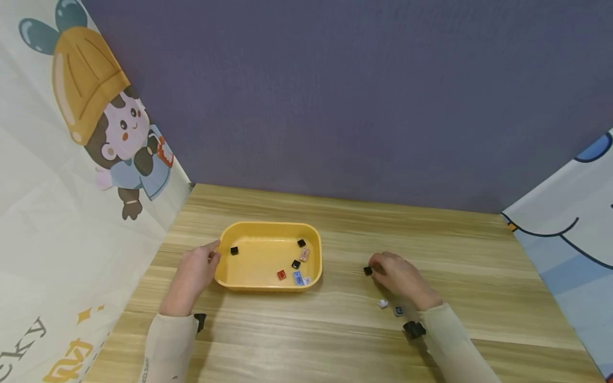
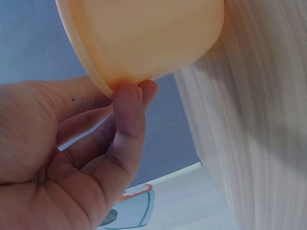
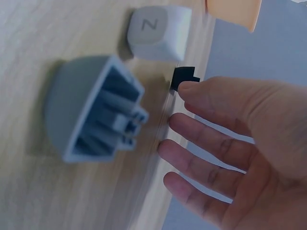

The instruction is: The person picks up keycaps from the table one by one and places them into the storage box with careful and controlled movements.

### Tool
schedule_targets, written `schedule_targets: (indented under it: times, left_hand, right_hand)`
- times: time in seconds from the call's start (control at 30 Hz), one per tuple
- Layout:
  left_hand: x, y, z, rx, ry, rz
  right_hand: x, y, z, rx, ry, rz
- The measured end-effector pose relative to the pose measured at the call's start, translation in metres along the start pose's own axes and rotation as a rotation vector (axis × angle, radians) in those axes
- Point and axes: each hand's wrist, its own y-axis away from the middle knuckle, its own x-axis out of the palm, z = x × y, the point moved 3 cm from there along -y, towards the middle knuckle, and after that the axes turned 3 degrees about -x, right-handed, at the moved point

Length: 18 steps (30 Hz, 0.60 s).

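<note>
My left hand (image 1: 195,271) pinches the left rim of a yellow plastic tray (image 1: 268,226); in the left wrist view the thumb (image 2: 127,108) presses against its outer wall. Inside the tray lie several small keycaps, among them a red keycap (image 1: 281,275), a blue keycap (image 1: 298,278) and black ones. Right of the tray, my right hand (image 1: 399,276) pinches a black keycap (image 1: 367,271) between thumb and forefinger, low over the table. Closer to me are a white keycap (image 3: 156,32) marked with a letter and a grey keycap (image 3: 91,110) showing its hollow underside.
The wood-grain table (image 1: 287,340) ends at a dark blue-grey panel (image 1: 335,106) behind. A cartoon-printed sheet (image 1: 72,213) rises on the left, and another printed sheet (image 1: 570,213) on the right. A black wrist device (image 1: 414,330) sits by the right sleeve.
</note>
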Motion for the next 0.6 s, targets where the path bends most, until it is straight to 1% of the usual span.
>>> schedule_targets:
  times: [0.13, 0.33, 0.47, 0.6]
  left_hand:
    - [-0.0001, 0.0006, -0.0007, 0.002, -0.002, -0.003]
    - [-0.0003, 0.0010, -0.0012, -0.005, -0.005, -0.003]
    - [-0.0006, 0.0011, -0.0015, 0.010, -0.006, -0.012]
    - [-0.0007, 0.0008, -0.0013, 0.021, -0.007, -0.016]
  right_hand:
    - [0.0007, 0.0002, 0.0007, -0.003, 0.003, 0.007]
    - [0.0007, -0.0002, 0.0006, -0.007, 0.013, -0.007]
    - [0.0010, -0.0005, 0.0008, -0.011, -0.003, -0.010]
    - [0.0009, -0.0014, 0.0024, -0.034, -0.012, -0.010]
